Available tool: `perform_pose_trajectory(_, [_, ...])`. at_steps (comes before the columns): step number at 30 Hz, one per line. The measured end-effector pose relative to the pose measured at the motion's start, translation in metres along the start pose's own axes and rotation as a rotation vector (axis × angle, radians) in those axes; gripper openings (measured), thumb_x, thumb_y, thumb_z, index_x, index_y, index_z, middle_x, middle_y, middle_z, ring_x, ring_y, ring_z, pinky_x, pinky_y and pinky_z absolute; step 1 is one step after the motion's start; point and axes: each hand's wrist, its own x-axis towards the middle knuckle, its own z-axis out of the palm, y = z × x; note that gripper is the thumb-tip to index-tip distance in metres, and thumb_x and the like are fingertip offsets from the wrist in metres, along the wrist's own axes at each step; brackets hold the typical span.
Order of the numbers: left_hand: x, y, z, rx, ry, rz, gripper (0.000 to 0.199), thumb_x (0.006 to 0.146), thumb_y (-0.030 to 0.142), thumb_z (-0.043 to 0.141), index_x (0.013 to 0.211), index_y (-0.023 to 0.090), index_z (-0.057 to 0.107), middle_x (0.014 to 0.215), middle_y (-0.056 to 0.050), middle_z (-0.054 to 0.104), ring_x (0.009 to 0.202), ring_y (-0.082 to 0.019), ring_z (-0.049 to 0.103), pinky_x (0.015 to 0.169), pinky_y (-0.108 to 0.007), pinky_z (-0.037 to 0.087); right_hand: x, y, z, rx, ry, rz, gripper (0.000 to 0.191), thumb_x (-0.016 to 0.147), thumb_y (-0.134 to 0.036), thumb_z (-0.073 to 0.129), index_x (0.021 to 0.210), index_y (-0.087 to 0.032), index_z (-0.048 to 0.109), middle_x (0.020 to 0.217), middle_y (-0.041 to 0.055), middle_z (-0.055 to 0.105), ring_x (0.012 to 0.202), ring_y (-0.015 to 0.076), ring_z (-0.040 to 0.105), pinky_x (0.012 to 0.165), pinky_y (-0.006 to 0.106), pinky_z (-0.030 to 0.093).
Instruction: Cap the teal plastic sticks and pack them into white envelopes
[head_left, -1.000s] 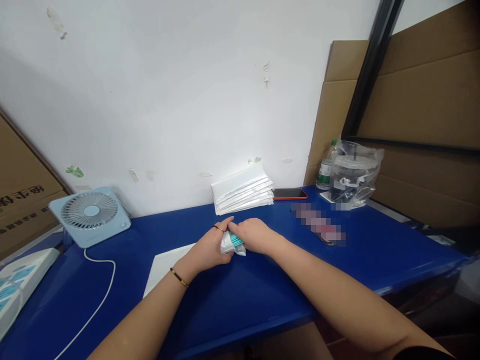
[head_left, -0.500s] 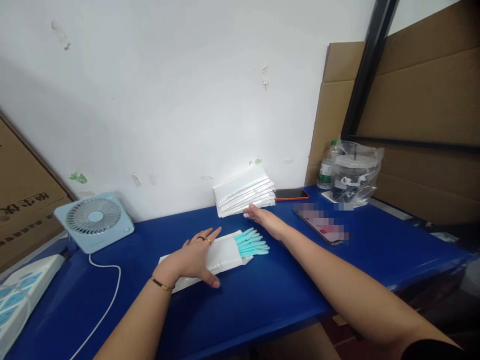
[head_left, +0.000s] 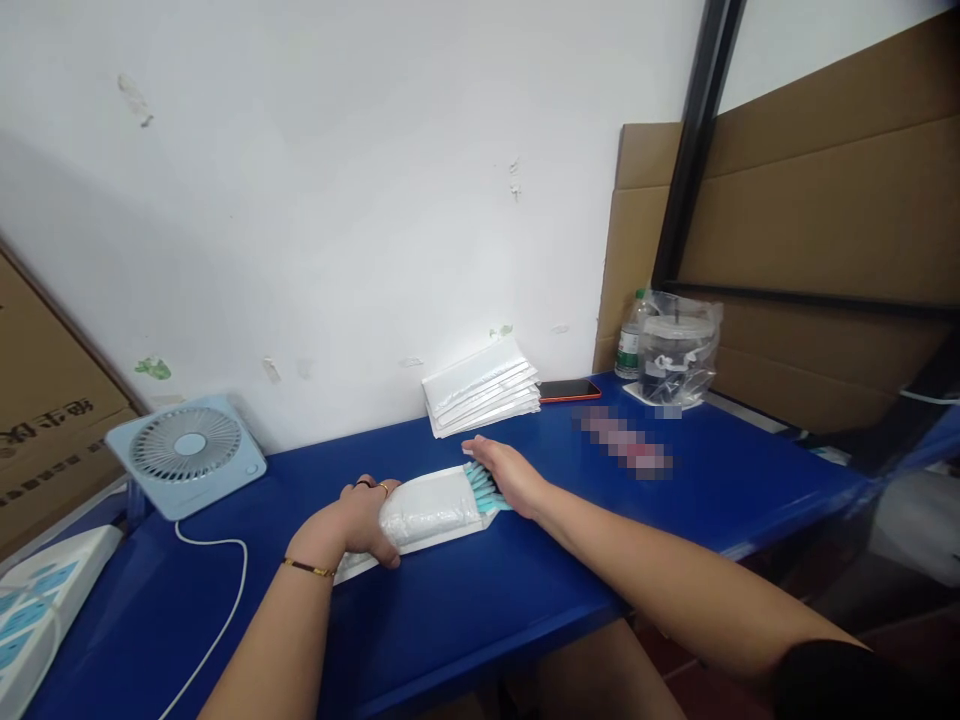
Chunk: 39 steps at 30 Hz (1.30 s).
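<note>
A white padded mailer (head_left: 435, 508) lies flat on the blue table, its mouth facing right. Several turquoise handled items (head_left: 484, 488) stick out of that mouth. My left hand (head_left: 367, 520) is wrapped over the mailer's left part, thumb along the near edge and fingers on the far side. The palm of my right hand (head_left: 506, 475) presses against the turquoise ends, its fingers stretched out and partly covering them. Behind, a stack of white mailers (head_left: 484, 385) leans by the wall.
A blue fan (head_left: 187, 450) with a white cable and a power strip (head_left: 56, 610) are on the left. An orange-edged phone (head_left: 570, 390), a blurred object (head_left: 626, 440), a bottle (head_left: 628, 345) and a bagged cup (head_left: 679, 355) are on the right.
My right hand has come down and left onto the turquoise ends, which now show less. My left hand has moved left and closed around the mailer. The view has shifted slightly.
</note>
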Motion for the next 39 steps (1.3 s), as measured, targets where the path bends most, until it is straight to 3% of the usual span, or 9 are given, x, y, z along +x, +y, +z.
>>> perform_pose_trajectory(4, [-0.003,0.003,0.004,0.007,0.034,-0.04,0.118,0.033,0.047,0.078,0.138,0.027,0.029,0.137,-0.018,0.034,0.127,-0.044,0.027,0.091,-0.058,0.036,-0.006,-0.017,-0.042,-0.624,-0.141,-0.158,0.059,0.064,-0.045,0.069,0.117,-0.022,0.057,0.127,0.0089,0.048,0.113,0.0251,0.048,0.096,0.038,0.037])
perform_pose_trajectory(6, [-0.002,0.003,0.005,-0.028,0.024,0.012,0.117,0.033,0.047,0.078,0.137,0.027,0.031,0.135,-0.016,0.036,0.125,-0.041,0.031,0.092,-0.053,0.037,-0.008,-0.022,-0.061,-0.798,-0.307,-0.084,0.074,0.048,-0.039,0.08,0.116,-0.022,0.056,0.116,0.0086,0.052,0.097,0.0225,0.055,0.084,0.035,0.045])
perform_pose_trajectory(9, [0.0,0.002,0.006,-0.064,0.004,0.039,0.114,0.033,0.047,0.079,0.136,0.029,0.034,0.131,-0.014,0.04,0.121,-0.037,0.037,0.093,-0.046,0.039,-0.009,-0.018,-0.065,-0.731,-0.413,0.079,0.066,0.051,-0.03,0.078,0.111,-0.019,0.052,0.085,0.0009,0.058,0.062,0.0125,0.058,0.057,0.026,0.048])
perform_pose_trajectory(11, [0.0,0.001,0.006,-0.066,0.001,0.031,0.113,0.033,0.047,0.079,0.136,0.03,0.035,0.132,-0.013,0.039,0.122,-0.037,0.035,0.095,-0.045,0.038,-0.009,-0.013,-0.055,-0.618,-0.387,0.056,0.053,0.057,-0.025,0.074,0.104,-0.019,0.05,0.075,-0.003,0.057,0.053,0.0097,0.055,0.05,0.022,0.046])
perform_pose_trajectory(15, [0.001,-0.001,0.007,-0.076,-0.001,0.041,0.114,0.033,0.048,0.079,0.137,0.03,0.034,0.131,-0.013,0.038,0.123,-0.037,0.033,0.096,-0.044,0.037,-0.004,-0.011,-0.042,-0.568,-0.327,-0.18,0.038,0.06,-0.028,0.073,0.092,-0.018,0.056,0.079,-0.0007,0.061,0.064,0.0109,0.058,0.057,0.021,0.047])
perform_pose_trajectory(19, [0.001,-0.002,0.008,-0.087,0.011,0.041,0.116,0.032,0.048,0.079,0.137,0.029,0.034,0.131,-0.014,0.038,0.122,-0.037,0.033,0.096,-0.044,0.036,0.012,-0.016,-0.051,-0.702,-0.221,-0.254,0.034,0.066,-0.028,0.069,0.098,-0.018,0.064,0.088,0.0041,0.065,0.071,0.0137,0.06,0.066,0.025,0.047])
perform_pose_trajectory(27, [0.001,0.0,0.007,-0.103,0.014,0.046,0.112,0.033,0.046,0.08,0.136,0.03,0.037,0.129,-0.013,0.04,0.12,-0.036,0.036,0.095,-0.043,0.037,0.013,-0.008,-0.037,-0.655,-0.31,-0.221,0.019,0.07,-0.025,0.064,0.085,-0.018,0.072,0.072,0.0025,0.068,0.067,0.0141,0.062,0.065,0.023,0.047])
perform_pose_trajectory(33, [0.001,-0.001,0.007,-0.08,0.006,0.048,0.112,0.034,0.046,0.079,0.136,0.028,0.036,0.127,-0.013,0.04,0.118,-0.035,0.036,0.094,-0.042,0.037,0.005,-0.019,-0.051,-0.622,-0.453,-0.044,0.051,0.051,-0.032,0.079,0.099,-0.016,0.069,0.072,0.0014,0.068,0.066,0.0155,0.063,0.06,0.023,0.048])
perform_pose_trajectory(39, [0.001,0.0,0.006,-0.091,0.0,0.047,0.111,0.033,0.048,0.079,0.135,0.031,0.037,0.127,-0.012,0.04,0.118,-0.035,0.036,0.093,-0.043,0.038,0.004,-0.019,-0.022,-0.559,-0.409,0.039,0.034,0.057,-0.02,0.071,0.09,-0.014,0.07,0.066,0.0007,0.067,0.063,0.0154,0.064,0.058,0.021,0.048])
